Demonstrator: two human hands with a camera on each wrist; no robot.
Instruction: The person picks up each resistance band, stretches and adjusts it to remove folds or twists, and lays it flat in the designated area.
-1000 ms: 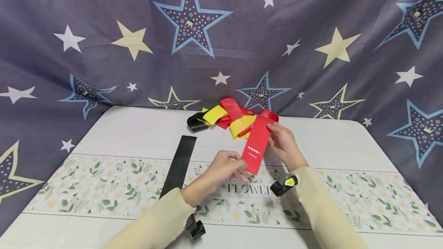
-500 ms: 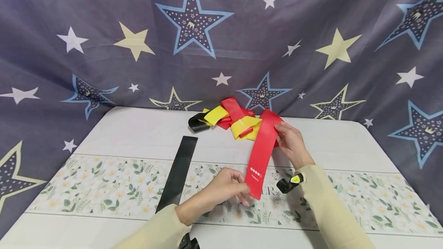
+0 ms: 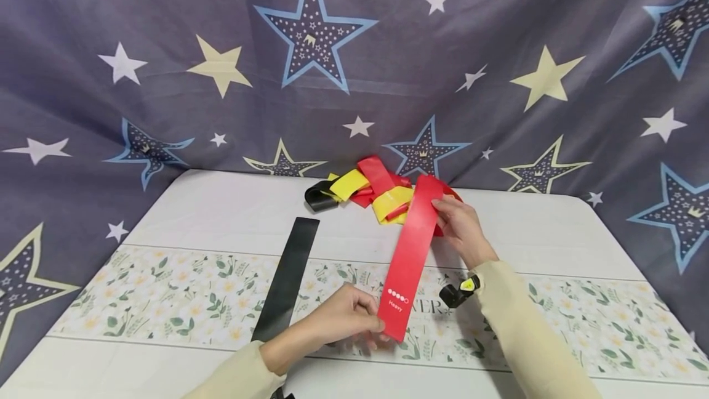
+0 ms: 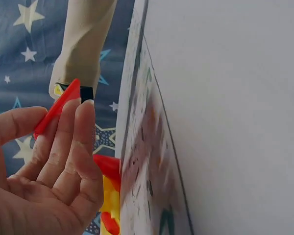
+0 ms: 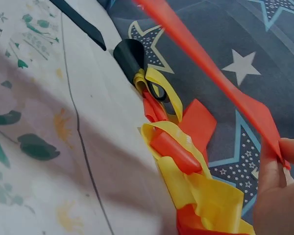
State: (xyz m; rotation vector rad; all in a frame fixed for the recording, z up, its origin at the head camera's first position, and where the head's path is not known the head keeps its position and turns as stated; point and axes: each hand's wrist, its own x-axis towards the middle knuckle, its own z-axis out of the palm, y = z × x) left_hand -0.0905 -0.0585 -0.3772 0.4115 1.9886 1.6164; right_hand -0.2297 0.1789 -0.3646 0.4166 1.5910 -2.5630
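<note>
A red resistance band [image 3: 408, 257] marked "Heavy" stretches at a slant between my hands, above the table's middle. My left hand [image 3: 344, 314] pinches its near end; in the left wrist view, thumb and fingers nip the red edge [image 4: 56, 110]. Farther up the band, my right hand [image 3: 461, 231] pinches its right edge, and the right wrist view shows the thumb over it. The rest of the band curls behind my right hand, partly hidden. A black resistance band [image 3: 289, 276] lies flat to the left, its near part covered by my left forearm.
A tangled heap of bands lies at the table's back: a black loop [image 3: 320, 197], yellow bands [image 3: 350, 183] and red ones [image 3: 376, 175]. The white table [image 3: 221, 202] has a floral strip across it. A starry curtain [image 3: 232, 116] hangs directly behind.
My left hand has come down and nearer the person with the red band's end, drawing out a longer length. My right hand has shifted slightly outward and back. The black band stays put.
</note>
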